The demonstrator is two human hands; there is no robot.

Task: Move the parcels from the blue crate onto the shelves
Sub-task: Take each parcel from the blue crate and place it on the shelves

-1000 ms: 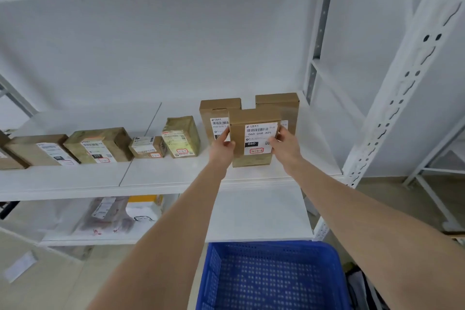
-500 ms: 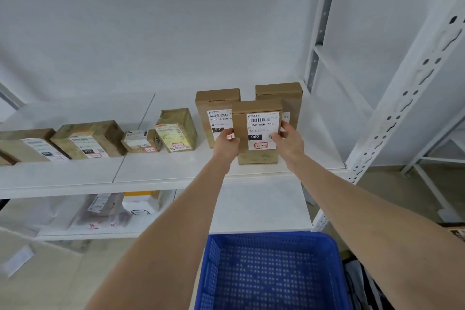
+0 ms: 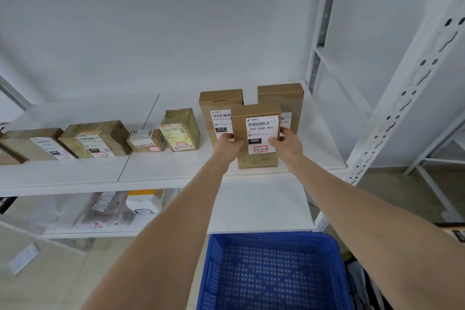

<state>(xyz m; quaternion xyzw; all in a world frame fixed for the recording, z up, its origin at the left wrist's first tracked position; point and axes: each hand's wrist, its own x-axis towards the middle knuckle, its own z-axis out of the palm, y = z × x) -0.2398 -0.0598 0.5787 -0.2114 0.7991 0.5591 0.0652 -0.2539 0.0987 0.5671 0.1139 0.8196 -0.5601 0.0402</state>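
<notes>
1. So, the parcel (image 3: 261, 133) we care about, the brown box with the 060 label, stands upright at the front of the shelf (image 3: 176, 168), near its right end. Its bottom edge looks to be sitting on the board, though we can't swear it's fully down.
2. The left hand (image 3: 227, 145) pinches its left edge and the right hand (image 3: 286, 143) pinches its right edge. Thumbs are on the front face and the other fingers curl round behind, out of our sight. We reckon the two-sided grip is there to hold a tall, narrow box square so it doesn't tip.
3. The label faces out towards us, same as the others in the row. We'd guess that's the point: readable from the aisle.
4. Just behind it stand two similar upright boxes, one to the left (image 3: 219, 106) and one to the right (image 3: 280, 98). Ours sits in front of the gap between them and covers part of both labels, so it's probably starting a second row.
5. Further left along the shelf lie smaller parcels (image 3: 180, 131), well apart from ours.
6. The blue crate (image 3: 271, 235) sits below, in front of the lower shelf (image 3: 259, 206). We can't spot any parcels in the part that shows, so this looks like one of the last.
</notes>
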